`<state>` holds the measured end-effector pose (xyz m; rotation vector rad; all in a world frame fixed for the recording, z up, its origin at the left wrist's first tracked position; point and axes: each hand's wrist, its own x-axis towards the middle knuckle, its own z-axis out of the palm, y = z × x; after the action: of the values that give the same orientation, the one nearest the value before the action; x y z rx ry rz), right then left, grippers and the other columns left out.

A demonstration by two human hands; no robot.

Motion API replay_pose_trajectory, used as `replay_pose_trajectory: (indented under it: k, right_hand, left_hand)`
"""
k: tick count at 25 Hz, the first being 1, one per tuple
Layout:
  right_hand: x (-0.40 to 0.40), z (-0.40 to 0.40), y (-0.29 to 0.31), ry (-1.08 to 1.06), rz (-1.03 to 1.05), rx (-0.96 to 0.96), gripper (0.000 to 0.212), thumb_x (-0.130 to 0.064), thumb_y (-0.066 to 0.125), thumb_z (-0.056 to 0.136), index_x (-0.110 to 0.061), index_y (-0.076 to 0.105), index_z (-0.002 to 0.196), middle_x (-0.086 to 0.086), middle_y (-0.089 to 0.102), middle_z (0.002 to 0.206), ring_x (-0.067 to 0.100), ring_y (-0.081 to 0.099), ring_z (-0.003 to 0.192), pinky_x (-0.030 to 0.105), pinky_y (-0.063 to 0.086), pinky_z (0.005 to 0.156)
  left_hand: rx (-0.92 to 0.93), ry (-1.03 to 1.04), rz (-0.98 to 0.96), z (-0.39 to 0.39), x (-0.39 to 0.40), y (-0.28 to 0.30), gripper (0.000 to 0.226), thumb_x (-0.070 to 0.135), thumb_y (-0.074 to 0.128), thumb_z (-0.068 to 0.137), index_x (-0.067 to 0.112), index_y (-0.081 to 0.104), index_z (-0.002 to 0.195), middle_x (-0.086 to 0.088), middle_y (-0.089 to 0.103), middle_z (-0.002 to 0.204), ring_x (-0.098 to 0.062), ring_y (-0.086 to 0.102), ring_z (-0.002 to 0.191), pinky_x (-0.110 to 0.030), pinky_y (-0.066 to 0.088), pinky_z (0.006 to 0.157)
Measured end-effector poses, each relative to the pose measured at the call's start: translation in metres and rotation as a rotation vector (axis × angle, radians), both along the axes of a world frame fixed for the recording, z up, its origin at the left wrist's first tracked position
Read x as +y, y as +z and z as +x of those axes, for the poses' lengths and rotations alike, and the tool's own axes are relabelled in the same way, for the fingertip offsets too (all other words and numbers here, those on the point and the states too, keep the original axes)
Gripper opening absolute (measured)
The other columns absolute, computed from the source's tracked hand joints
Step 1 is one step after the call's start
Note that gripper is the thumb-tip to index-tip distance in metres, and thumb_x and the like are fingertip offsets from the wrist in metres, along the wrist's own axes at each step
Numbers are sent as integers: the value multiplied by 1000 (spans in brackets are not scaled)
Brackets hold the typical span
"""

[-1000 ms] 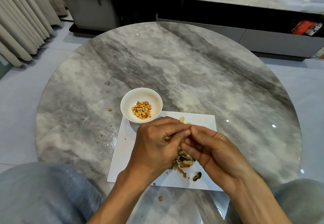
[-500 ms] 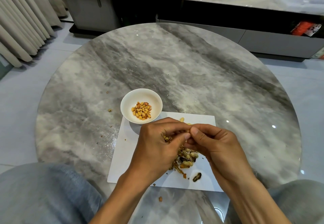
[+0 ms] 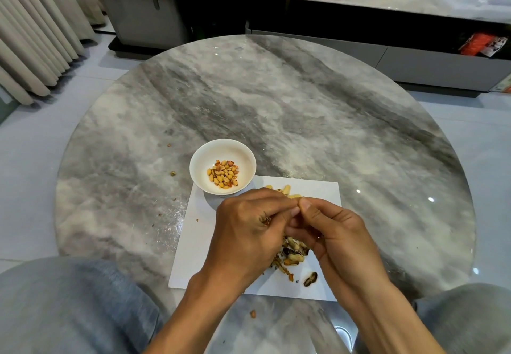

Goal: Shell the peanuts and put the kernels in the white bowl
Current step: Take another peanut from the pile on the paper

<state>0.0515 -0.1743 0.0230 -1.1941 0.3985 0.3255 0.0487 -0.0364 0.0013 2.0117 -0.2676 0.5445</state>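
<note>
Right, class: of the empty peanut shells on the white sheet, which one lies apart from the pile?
The single dark shell nearest the sheet's front edge, right of the heap. The other shells are bunched together under the hands.

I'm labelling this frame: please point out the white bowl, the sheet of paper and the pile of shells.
white bowl point(image 3: 199, 166): head view, bare inner wall at left.
sheet of paper point(image 3: 193, 243): head view, bare left part.
pile of shells point(image 3: 293, 255): head view, middle of the heap.
</note>
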Motion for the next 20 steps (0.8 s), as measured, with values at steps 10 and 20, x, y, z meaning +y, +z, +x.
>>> replay_pose_trajectory:
  k: [10,20]
  right_hand:
    - [-3,5,1,-35,265,173,20,-5,68,72,3,75,89,14,70,82,19,68,71,28,62,64]
    - [-6,7,-9,-106,125,170,13,10,66,81,5,70,92,17,71,80,20,71,69,28,63,68]
  left_hand:
    - [457,-7,-442,0,-1,12,16,3,76,84,18,79,86,4,77,80,-12,74,77,-26,60,74]
    - [758,138,-18,2,3,0,24,21,75,84,35,75,104,15,74,99,1,68,90,-20,54,81]
